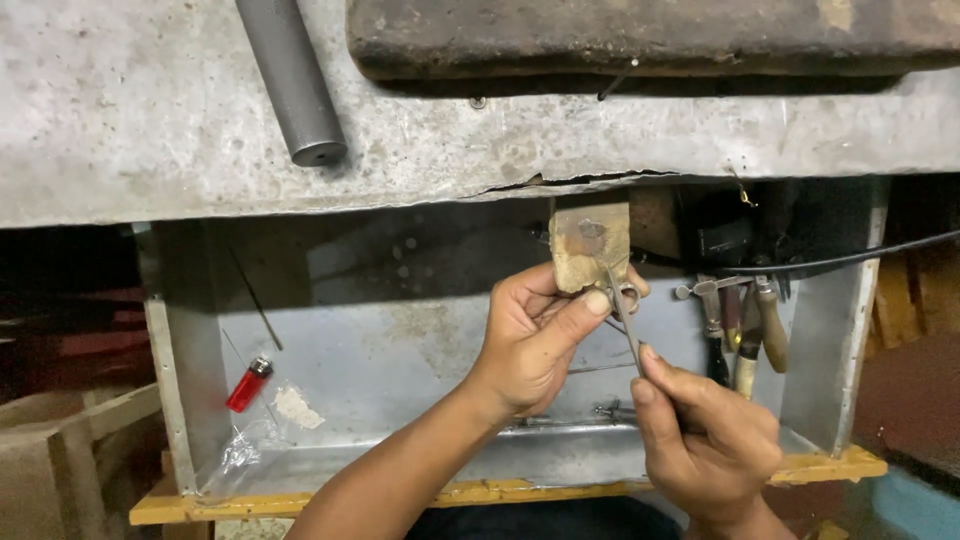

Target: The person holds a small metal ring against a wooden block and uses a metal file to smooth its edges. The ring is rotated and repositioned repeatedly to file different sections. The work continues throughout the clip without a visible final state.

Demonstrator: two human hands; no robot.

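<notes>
Tweezers [626, 325], one thin metal pair, are pointing up from my right hand [705, 440], which is pinching them near the lower end. Their tips are meeting one small metal ring [629, 294] that my left hand [535, 345] is pressing with thumb and fingers against the wooden bench peg [590, 245]. That peg is sticking out from under the workbench edge [400, 170], and everything else is sitting relative to it. Right of the peg, several tool handles [745, 335], four or so, are hanging in a row, with one black cable [860, 258] running above them. Below the peg, one metal catch tray [400, 350] is lying open on a yellow-painted frame [480, 492]; far left of the peg in the tray are one red lighter [249, 384] and one clear plastic bag [235, 455]. Above-left of the peg, one grey steel rod [295, 85] is resting on the grey, scuffed bench top, and one dark worn block [650, 35] is lying above.
</notes>
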